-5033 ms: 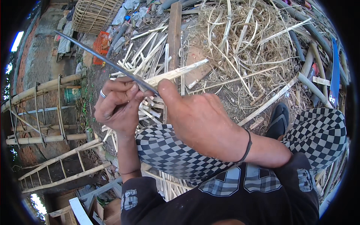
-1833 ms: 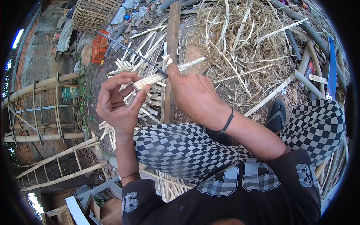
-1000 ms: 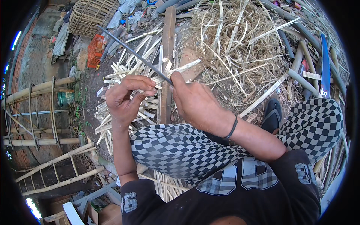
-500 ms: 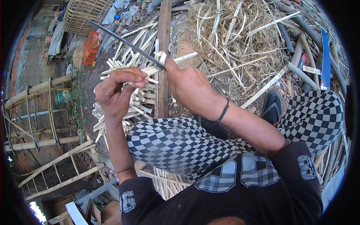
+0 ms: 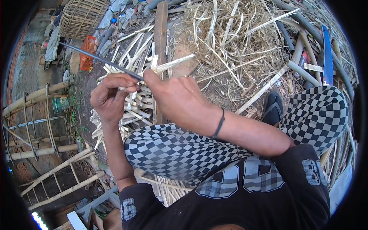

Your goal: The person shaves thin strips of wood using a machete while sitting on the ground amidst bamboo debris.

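My right hand (image 5: 182, 97) is closed at the near end of a long, thin dark blade (image 5: 100, 59), its handle hidden in the fist. From there the blade slants to the far left. The fingers of my left hand (image 5: 111, 96) are pinched on a pale bamboo strip (image 5: 177, 62), which runs beneath the blade and sticks out past my right knuckles. Part of that strip is covered by my hands. Below both hands lies a heap of split bamboo strips (image 5: 132, 53), beside an upright-running wooden plank (image 5: 161, 28).
A tangled pile of bamboo shavings (image 5: 237, 38) spreads at the far middle. A blue saw (image 5: 327, 57) leans among bamboo poles on the right. To the left are a woven basket (image 5: 82, 19), an orange crate (image 5: 88, 51) and a bamboo ladder (image 5: 63, 184). My checkered trouser legs (image 5: 168, 151) are folded close by.
Both hands have shifted slightly left with the blade, and my right hand is nearer my left. The blade lies flatter, its tip farther left. The view has shifted a little.
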Demonstrator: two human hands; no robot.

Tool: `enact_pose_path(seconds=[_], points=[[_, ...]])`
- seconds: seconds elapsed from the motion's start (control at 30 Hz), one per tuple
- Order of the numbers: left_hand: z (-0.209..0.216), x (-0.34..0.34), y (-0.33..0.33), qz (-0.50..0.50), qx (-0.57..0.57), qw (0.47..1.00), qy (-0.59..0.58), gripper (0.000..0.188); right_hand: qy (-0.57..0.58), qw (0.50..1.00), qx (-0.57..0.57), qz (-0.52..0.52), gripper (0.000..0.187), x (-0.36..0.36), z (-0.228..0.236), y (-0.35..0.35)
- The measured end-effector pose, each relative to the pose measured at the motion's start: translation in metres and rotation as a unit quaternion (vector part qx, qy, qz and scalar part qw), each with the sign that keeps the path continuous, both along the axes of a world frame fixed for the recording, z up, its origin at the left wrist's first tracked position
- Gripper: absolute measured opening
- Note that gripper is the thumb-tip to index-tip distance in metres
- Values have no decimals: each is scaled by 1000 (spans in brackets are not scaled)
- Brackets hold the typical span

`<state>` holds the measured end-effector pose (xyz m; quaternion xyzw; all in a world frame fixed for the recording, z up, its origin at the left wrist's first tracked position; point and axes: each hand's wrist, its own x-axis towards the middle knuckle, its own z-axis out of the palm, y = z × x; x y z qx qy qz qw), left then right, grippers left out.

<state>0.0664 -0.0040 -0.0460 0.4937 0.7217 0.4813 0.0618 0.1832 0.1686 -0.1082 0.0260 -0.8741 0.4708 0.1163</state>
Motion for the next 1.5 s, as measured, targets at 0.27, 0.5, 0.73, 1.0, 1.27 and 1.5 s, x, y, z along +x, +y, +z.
enact_pose_path(seconds=[0.27,0.5,0.73,1.0,1.27,1.5], points=[[-2,4,-2,-1,-15,1000,-10,13,3,999,31,-41,30,-4,-14,-3],[-5,0,-3,-7,-16,1000,-2,12,-25,997,47,-60,26,-16,-48,3],[-2,-2,0,-16,-18,1000,-18,12,-36,995,7,-87,27,-28,-88,7],[-3,0,-11,5,-9,1000,-11,10,37,998,-20,-38,29,-24,-86,-6],[2,2,-15,5,-23,1000,-17,13,16,999,-10,-26,21,-15,-44,-9],[-7,-5,-22,45,-14,998,-31,12,-31,994,49,-95,23,-47,-126,2]])
